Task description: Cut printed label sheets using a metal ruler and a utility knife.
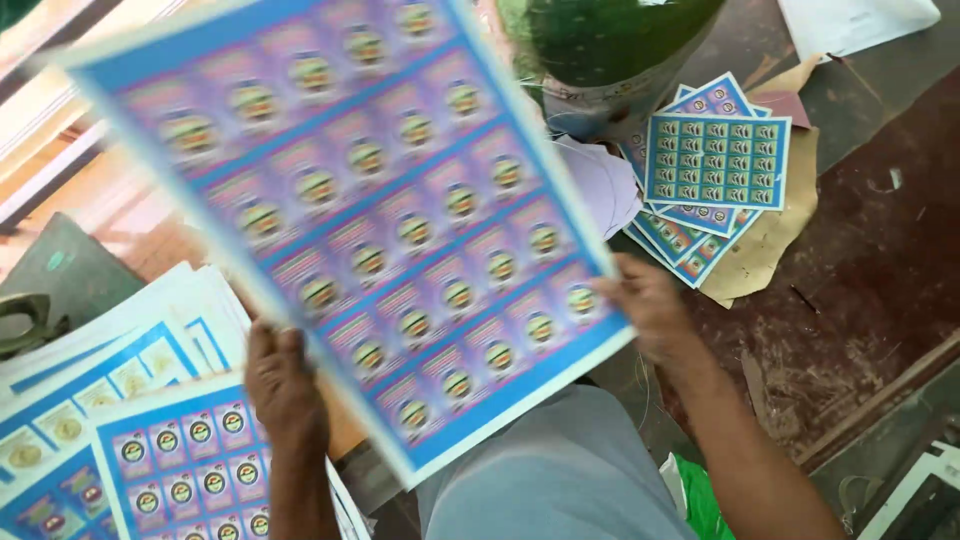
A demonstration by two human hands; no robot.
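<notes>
We see no box or bowl here, only piles. A pile of printed sheets (150, 440) lies at the lower left, stacked flat on top of each other. A smaller pile of little blue sheets (715, 165) lies at the upper right on a piece of brown paper (765, 245), which rests on the dark red floor (880, 260). Just behind them is a green bundle (610, 40).

The big printed sheet (370, 210) is up in the air in front of us, between the two piles. It has a blue edge and rows of small round pictures on pink and purple squares. Its long side runs from the upper left down to the lower right, and it is tilted, with the far end higher. It looks a bit blurry.

Our left hand (285, 385) is closed on the sheet's lower left edge, fingers curled around it. Our right hand (650, 310) pinches the lower right edge, with the thumb on top. Both hands are narrow and gripping, not spread wide. Below the sheet we see a grey knee (560, 480).
</notes>
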